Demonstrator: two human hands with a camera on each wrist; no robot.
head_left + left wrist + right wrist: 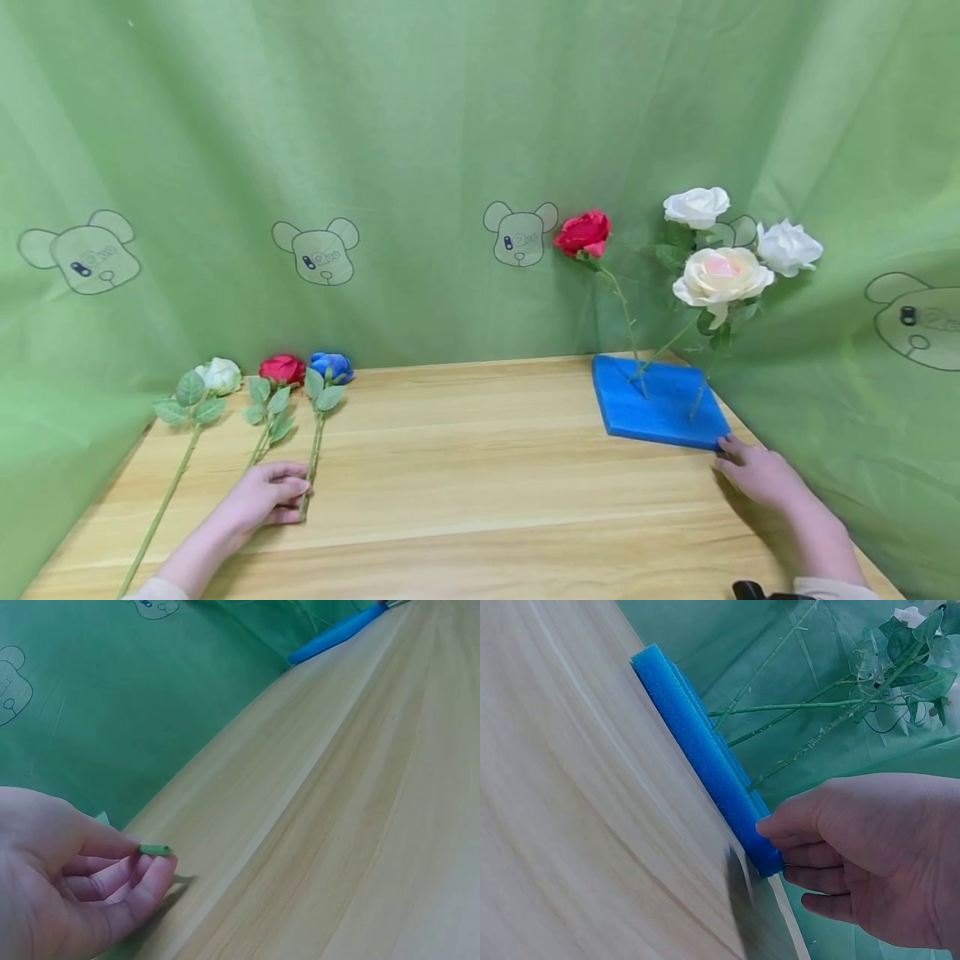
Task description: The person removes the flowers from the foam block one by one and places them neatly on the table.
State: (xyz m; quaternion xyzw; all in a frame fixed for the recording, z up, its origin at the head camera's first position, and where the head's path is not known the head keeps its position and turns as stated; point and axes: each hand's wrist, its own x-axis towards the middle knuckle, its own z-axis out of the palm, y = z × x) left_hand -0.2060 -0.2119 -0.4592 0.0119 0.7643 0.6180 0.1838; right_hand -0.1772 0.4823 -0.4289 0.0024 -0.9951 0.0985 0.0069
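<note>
My left hand point(270, 496) pinches the lower stem of a blue rose point(332, 367) between thumb and fingers; the cut stem end point(156, 849) sticks out past the fingertips in the left wrist view. The rose lies on the table, head toward the back curtain. At the right, my right hand point(761, 475) grips the near right corner of a blue foam block point(697, 742), thumb against its edge. Standing in the block are a red rose point(583, 233), a cream rose point(722, 277) with a pink middle, and two white roses point(697, 207), their stems leaning different ways.
Left of the blue rose lie another red rose point(282, 369) and a whitish rose point(220, 376) with a long stem. A green curtain point(420, 167) with bear-head prints surrounds the wooden table point(480, 467). A black object point(750, 590) shows at the bottom edge.
</note>
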